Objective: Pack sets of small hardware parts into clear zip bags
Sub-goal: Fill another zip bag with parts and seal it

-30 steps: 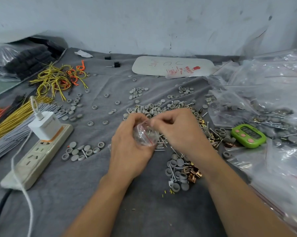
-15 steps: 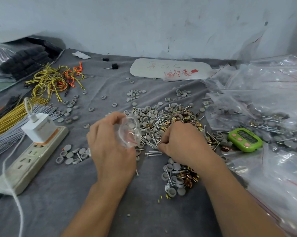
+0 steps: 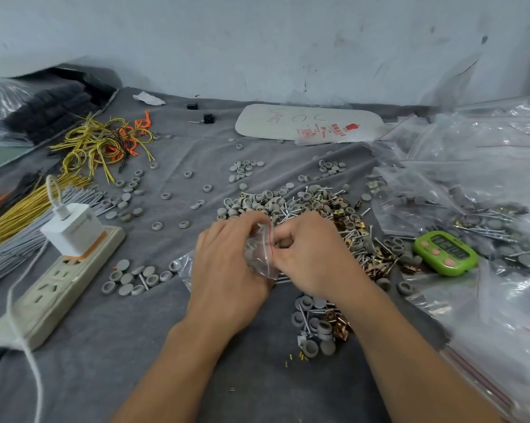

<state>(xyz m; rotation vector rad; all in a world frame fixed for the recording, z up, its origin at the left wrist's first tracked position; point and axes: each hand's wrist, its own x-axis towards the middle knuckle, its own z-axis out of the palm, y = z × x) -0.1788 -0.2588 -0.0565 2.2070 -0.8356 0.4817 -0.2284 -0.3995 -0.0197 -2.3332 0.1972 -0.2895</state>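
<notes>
A small clear zip bag (image 3: 262,254) with a red seal line is held between both hands at the middle of the grey cloth. My left hand (image 3: 227,264) grips its left side. My right hand (image 3: 312,254) has its fingers curled at the bag's mouth; whether it holds parts is hidden. Behind the hands lies a heap of grey caps, screws and brass clips (image 3: 303,206). A smaller heap of the same parts (image 3: 318,325) lies under my right wrist.
A white power strip (image 3: 53,285) with a charger plugged in sits at the left, by bundles of yellow and grey wires (image 3: 16,215). A green timer (image 3: 445,253) and filled clear bags (image 3: 471,193) crowd the right. Loose grey caps (image 3: 132,279) dot the cloth.
My right hand left the heap and came back to the bag's mouth. My left hand moved right with the bag, so both hands meet again.
</notes>
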